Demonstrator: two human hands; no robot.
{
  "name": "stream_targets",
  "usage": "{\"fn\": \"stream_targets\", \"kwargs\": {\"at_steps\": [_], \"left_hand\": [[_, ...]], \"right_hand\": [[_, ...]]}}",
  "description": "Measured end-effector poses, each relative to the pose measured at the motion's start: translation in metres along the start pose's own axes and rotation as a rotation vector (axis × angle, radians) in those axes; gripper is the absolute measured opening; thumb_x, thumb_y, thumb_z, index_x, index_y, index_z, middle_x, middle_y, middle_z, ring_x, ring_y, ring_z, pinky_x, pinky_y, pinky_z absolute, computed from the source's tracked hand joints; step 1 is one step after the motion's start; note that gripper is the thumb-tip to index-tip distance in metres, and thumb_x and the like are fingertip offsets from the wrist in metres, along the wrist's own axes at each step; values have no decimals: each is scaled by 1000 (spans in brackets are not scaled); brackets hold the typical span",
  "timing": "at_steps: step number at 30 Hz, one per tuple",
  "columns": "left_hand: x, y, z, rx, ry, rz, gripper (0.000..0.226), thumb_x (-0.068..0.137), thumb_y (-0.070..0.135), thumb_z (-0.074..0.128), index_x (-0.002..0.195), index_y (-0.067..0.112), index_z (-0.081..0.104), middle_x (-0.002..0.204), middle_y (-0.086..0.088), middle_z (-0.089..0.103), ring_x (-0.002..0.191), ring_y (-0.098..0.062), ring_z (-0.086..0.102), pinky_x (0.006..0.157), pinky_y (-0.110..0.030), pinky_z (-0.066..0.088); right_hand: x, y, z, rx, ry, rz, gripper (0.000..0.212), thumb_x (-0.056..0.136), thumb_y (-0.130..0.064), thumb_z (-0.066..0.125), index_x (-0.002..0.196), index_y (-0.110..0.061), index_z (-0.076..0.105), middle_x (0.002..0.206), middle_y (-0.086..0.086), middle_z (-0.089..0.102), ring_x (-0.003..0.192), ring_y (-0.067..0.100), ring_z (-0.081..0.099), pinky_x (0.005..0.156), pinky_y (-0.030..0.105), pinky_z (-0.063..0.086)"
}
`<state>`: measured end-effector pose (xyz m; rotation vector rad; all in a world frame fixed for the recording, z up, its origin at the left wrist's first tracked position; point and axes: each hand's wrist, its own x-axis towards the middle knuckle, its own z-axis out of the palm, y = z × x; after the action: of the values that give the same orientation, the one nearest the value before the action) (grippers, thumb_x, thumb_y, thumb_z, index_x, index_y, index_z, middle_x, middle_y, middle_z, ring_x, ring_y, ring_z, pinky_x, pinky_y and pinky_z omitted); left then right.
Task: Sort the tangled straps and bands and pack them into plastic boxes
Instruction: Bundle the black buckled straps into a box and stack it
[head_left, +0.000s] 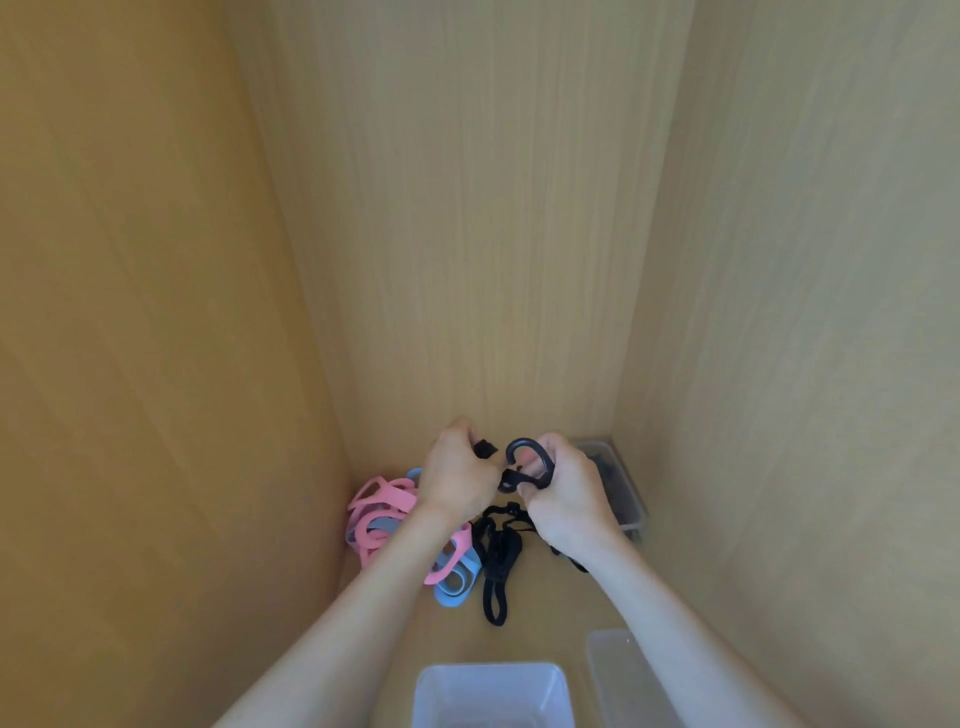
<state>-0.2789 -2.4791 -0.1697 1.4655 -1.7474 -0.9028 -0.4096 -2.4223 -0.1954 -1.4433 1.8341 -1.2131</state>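
Strap (524, 442), black and looped, hangs above the floor (545, 618) between both hands: left hand (457, 470) pinches one end, right hand (569, 491) grips the loop. Smooth wooden walls (519, 260) crowd three sides. Rubbery pink and blue bands (382, 512) lie heaped left; a clear box (493, 680) sits nearest.

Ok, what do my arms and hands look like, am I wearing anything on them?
The left forearm and right forearm are bare up to the frame's edge, no sleeves in view. The left hand and right hand are ungloved, with no watch, bracelet or ring visible from this side.
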Motion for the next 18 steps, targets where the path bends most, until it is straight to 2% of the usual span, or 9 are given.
{"fn": "stream_targets", "kwargs": {"at_steps": [3, 5, 7, 9, 11, 13, 14, 16, 18], "left_hand": [[-4, -2, 8, -139, 93, 16, 24, 88, 17, 71, 85, 9, 49, 84, -15, 68, 81, -35, 71, 72, -50, 58], [-5, -2, 9, -329, 154, -26, 27, 89, 20, 75, 89, 6, 52, 87, -14, 71, 80, -31, 73, 70, -37, 60], [-7, 0, 7, -618, 173, -73, 26, 91, 17, 74, 94, 4, 53, 90, -16, 74, 81, -26, 76, 65, -23, 59], [-7, 4, 1, -915, 107, -111, 22, 94, 12, 71, 99, 3, 52, 95, -20, 76, 88, -27, 77, 71, -27, 61], [-6, 7, -7, -1082, 2, -146, 22, 96, 13, 67, 107, -1, 54, 99, -23, 75, 96, -31, 75, 77, -33, 62], [-4, 10, -17, -1164, -92, -186, 26, 97, 15, 65, 111, -4, 55, 104, -24, 74, 99, -31, 74, 76, -31, 62], [-4, 12, -21, -1189, -121, -207, 23, 97, 16, 65, 107, -3, 57, 104, -24, 74, 97, -29, 75, 74, -30, 61], [-3, 16, -27, -1201, -154, -236, 19, 96, 17, 67, 98, 0, 58, 103, -23, 75, 90, -26, 76, 72, -29, 62], [-2, 20, -33, -1196, -182, -255, 21, 95, 20, 68, 101, 2, 59, 106, -23, 74, 88, -24, 75, 77, -31, 63]], "right_hand": [[0, -3, 6, 111, 84, 27, 28, 85, 0, 66, 87, -27, 55, 82, -8, 62, 74, 4, 60, 70, 21, 49], [-1, -5, 9, 223, 127, 35, 25, 86, -2, 68, 88, -24, 58, 81, -6, 64, 72, 3, 60, 66, 14, 48], [-3, -8, 12, 331, 148, 53, 19, 88, -6, 71, 92, -21, 60, 86, -2, 67, 72, 2, 61, 66, 13, 49], [-5, -12, 11, 449, 124, 87, 17, 89, -9, 72, 96, -21, 62, 87, -4, 72, 69, -2, 62, 68, 20, 48], [-5, -15, 4, 516, 33, 98, 12, 90, -10, 72, 97, -19, 67, 90, -2, 76, 58, -2, 60, 59, 20, 46], [-5, -15, -5, 497, -104, 87, 7, 91, -15, 74, 95, -21, 73, 93, 2, 76, 50, 2, 52, 48, 19, 41], [-4, -13, -8, 469, -166, 83, 6, 90, -18, 75, 93, -24, 75, 93, 2, 76, 52, 6, 50, 47, 20, 40], [-3, -9, -12, 424, -239, 86, 6, 89, -22, 76, 92, -26, 78, 94, 7, 75, 60, 16, 48, 48, 23, 40], [-1, -5, -16, 432, -254, 102, 8, 86, -21, 78, 92, -27, 79, 94, 7, 75, 62, 19, 48, 49, 24, 40]]}}
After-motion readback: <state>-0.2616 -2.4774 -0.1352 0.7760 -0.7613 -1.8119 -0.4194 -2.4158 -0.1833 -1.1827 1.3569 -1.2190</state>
